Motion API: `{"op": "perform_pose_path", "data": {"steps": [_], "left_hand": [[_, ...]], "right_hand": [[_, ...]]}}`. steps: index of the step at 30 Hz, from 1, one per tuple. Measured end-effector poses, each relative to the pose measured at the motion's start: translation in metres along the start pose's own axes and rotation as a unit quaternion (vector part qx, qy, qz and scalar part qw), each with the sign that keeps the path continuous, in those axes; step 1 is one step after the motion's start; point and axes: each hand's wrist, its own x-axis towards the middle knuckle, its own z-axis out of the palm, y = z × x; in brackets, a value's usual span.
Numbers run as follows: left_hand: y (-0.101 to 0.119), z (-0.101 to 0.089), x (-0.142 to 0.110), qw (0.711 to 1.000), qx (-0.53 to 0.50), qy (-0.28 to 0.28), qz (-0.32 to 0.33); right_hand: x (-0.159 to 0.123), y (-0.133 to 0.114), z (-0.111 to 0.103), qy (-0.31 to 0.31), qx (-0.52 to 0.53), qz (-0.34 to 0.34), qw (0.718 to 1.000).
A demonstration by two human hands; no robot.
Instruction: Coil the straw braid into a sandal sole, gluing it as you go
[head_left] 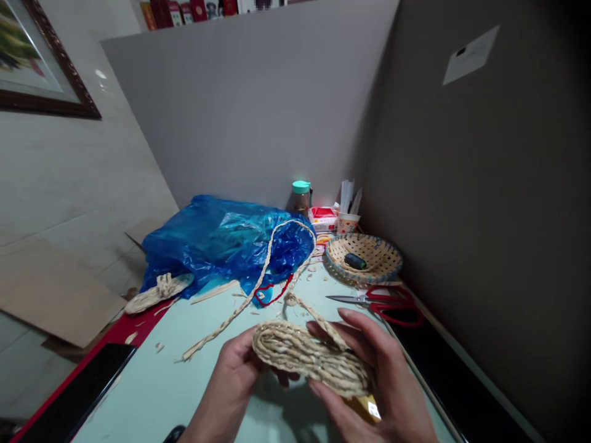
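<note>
Both my hands hold a small straw sandal (300, 351) above the table, its woven sole of coiled rope turned toward me. My left hand (237, 366) grips its rounded left end, the fingers curled underneath. Around the right end, my right hand (383, 369) has its thumb below and its fingers above. From the sandal's upper side runs a braided straw cord (268, 258), which loops up over the blue bag and back down to a frayed end on the table. A yellow shiny thing (362, 406), partly hidden, shows below the sandal by my right palm.
Red-handled scissors (392, 304) lie beyond my right hand. A bamboo basket (332, 255) holds a dark thread spool (355, 261). The blue plastic bag (217, 227) lies at the back, with another straw sandal (154, 295) beside it. Red yarn (277, 299) and straw scraps litter the table.
</note>
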Motion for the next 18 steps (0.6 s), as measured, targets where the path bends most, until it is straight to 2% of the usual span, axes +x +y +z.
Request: {"op": "perform_pose_path", "data": {"steps": [4,9,11,14,18], "left_hand": [[0.001,0.005,-0.004,0.99,-0.111,-0.028,-0.078],[0.002,0.004,-0.007,0.985,-0.148,-0.045,-0.073],[0.003,0.002,-0.007,0.988,-0.133,-0.047,-0.056],[0.004,-0.002,-0.006,0.998,-0.051,-0.01,-0.037],[-0.003,-0.006,-0.009,0.997,0.04,0.03,-0.058]], "right_hand": [[0.0,0.006,-0.001,-0.004,-0.017,0.025,1.0],[0.001,0.004,-0.001,0.006,-0.003,0.065,0.998],[0.003,0.002,-0.003,0.003,0.021,0.092,0.996],[0.008,-0.001,-0.006,-0.003,0.066,0.121,0.99],[0.013,-0.004,-0.009,-0.009,0.108,0.131,0.985]]}}
